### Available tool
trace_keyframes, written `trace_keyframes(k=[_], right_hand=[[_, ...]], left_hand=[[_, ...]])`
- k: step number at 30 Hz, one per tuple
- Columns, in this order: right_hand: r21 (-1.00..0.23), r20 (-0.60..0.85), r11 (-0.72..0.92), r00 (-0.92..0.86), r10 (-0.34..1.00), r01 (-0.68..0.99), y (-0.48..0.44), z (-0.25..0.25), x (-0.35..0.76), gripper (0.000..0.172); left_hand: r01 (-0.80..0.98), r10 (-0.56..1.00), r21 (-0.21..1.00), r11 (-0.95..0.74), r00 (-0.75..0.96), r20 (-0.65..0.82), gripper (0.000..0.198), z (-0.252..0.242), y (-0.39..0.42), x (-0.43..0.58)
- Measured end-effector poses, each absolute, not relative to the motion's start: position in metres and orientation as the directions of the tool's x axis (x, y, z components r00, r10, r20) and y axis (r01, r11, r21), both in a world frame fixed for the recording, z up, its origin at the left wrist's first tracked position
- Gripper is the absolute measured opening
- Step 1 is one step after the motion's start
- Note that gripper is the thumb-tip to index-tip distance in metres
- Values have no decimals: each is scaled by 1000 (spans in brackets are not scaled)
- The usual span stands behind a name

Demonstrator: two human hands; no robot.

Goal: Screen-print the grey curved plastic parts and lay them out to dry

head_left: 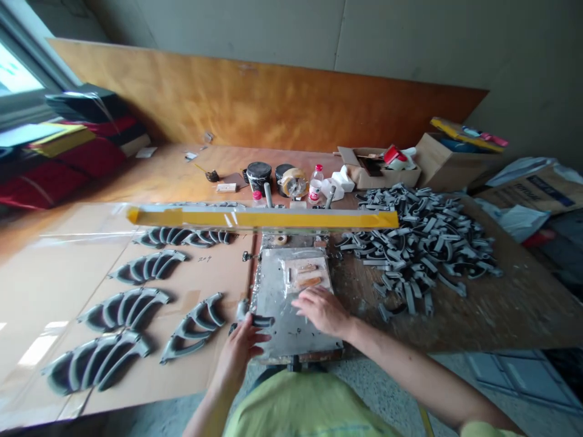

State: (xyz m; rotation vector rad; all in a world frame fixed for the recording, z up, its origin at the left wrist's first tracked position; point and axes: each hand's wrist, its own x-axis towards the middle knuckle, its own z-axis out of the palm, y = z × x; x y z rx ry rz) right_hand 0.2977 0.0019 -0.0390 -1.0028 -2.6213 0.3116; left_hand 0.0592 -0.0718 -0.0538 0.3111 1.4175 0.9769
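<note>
My left hand [242, 347] is closed on a grey curved plastic handle [262, 321] at the left edge of a metal plate [280, 337]. Over the plate's middle, my right hand [322, 311] has loosely bent fingers, apart, and nothing shows in them. Just beyond those fingertips lies a small pale board [297, 267] with a few small tools on it, one an orange-brown strip [310, 282]. Grey handles of the same kind stand in nested rows [98, 364] on cardboard [182, 379] to the left. A shorter row [194, 328] is nearest my left hand.
A loose heap of grey handles [423, 237] covers the right side. A long bar with yellow tape [264, 218] spans the bench beyond the plate. Behind it stand black tubs [259, 175], a red-capped bottle [315, 183] and a cardboard box [387, 177].
</note>
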Motion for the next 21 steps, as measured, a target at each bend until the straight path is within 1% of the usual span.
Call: trace_keyframes(k=[1,3,5,6,8,9,11,13,16,19,21], right_hand=[[-302,140,653,-646,751,694,9,-46,322,16],[-218,-48,472,-493,869,854,24,-62,381,28],[-62,-196,342,-347,917,938,34,-79,443,31],[16,-222,316,-305,926,948,36,-88,471,32],[159,-199,311,-278,940,937,35,-108,515,38],[212,-183,338,-302,935,917,33,-118,532,41],[272,-148,386,-358,922,881,30,-138,556,44],[277,-91,413,-404,910,868,28,-153,571,44],[223,0,436,-447,895,872,30,-168,585,41],[172,85,440,-458,885,881,32,-174,590,39],[147,130,442,-460,878,885,33,-176,590,37]], left_hand=[[-374,691,720,585,-234,-684,37,-63,-77,42],[-364,605,734,573,-416,-679,33,-84,-89,4],[-362,509,735,574,-546,-666,31,-105,-104,-30],[-359,459,726,587,-590,-664,32,-114,-110,-43],[-348,375,691,633,-644,-667,35,-128,-119,-60],[-342,341,671,658,-660,-670,38,-133,-121,-65],[-331,294,641,693,-681,-670,48,-139,-119,-70],[-319,274,631,708,-698,-661,55,-143,-114,-75],[-268,267,616,741,-724,-636,54,-148,-111,-80],[-171,293,602,780,-750,-593,53,-152,-114,-81],[-70,325,585,808,-775,-542,55,-154,-116,-80]])
